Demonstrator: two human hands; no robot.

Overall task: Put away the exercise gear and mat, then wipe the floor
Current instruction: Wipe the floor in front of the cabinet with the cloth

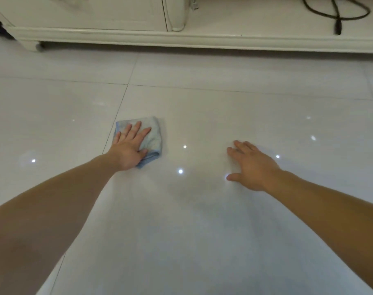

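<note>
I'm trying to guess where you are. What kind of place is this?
Most likely a room in a home, maybe a living room: shiny pale floor tiles, a low cream cabinet on short feet along the far side, and a black cable lying on its ledge.

Both arms are bare and reach forward, well apart from each other. The left forearm (53, 199) enters from about 8 o'clock and points toward 1 o'clock. The left hand (129, 147) lies at 9 o'clock of the view, palm down, its fingers (136, 128) straight and a little spread, pressing flat on a cloth (154, 135). The right forearm (330, 201) enters from about 4 o'clock and points toward 10 o'clock. The right hand (252, 167) rests palm down on the floor (202, 231), fingers straight toward 10 o'clock, and its thumb (234, 177) is spread out toward 9 o'clock. It holds nothing.
</note>
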